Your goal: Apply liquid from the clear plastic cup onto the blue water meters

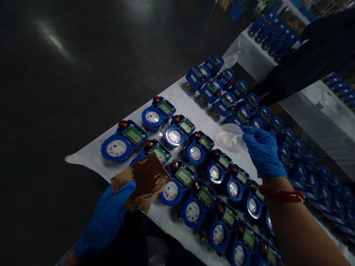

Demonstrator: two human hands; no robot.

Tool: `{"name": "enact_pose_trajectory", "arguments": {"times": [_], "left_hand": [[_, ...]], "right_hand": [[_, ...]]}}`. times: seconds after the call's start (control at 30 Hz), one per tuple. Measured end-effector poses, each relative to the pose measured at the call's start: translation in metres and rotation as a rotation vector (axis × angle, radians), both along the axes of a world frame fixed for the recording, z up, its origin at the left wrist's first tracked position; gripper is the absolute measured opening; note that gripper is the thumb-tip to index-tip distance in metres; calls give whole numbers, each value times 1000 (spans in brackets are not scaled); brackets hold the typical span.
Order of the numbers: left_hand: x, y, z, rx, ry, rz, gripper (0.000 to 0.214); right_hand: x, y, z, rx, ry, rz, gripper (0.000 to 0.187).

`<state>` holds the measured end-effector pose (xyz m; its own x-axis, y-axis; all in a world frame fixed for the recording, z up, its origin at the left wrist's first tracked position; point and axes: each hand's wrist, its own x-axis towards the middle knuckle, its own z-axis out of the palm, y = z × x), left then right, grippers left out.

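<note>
My left hand, in a blue glove, is closed on the edge of a brown-stained piece of cardboard. The cardboard hangs over the near edge of the table and partly covers one blue water meter. My right hand, also gloved in blue, grips the rim of a clear plastic cup, which is tilted above the white table cover. Around both hands stand rows of water meters, such as one nearby meter, with round dials, green circuit boards and small displays exposed.
Several closed meters with brass fittings fill the far side of the table. A person in dark clothing stands beyond, near another table with more meters. Dark floor lies to the left.
</note>
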<state>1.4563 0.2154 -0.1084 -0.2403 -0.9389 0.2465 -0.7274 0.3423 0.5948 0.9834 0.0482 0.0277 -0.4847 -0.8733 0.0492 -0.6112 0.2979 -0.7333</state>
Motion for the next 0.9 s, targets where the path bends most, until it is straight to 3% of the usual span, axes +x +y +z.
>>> {"name": "enact_pose_trajectory", "arguments": {"times": [0.17, 0.4, 0.6, 0.9], "left_hand": [[1, 0, -4, -4, 12, 8, 35], [1, -5, 1, -55, -17, -10, 35], [1, -5, 4, -47, -7, -16, 37], [-1, -7, 10, -43, -4, -12, 37]], "right_hand": [[-2, 0, -2, 19, 26, 21, 40], [-7, 5, 0, 88, 54, 74, 18], [-11, 8, 1, 91, 73, 77, 26], [-15, 5, 1, 54, 103, 77, 20]]}}
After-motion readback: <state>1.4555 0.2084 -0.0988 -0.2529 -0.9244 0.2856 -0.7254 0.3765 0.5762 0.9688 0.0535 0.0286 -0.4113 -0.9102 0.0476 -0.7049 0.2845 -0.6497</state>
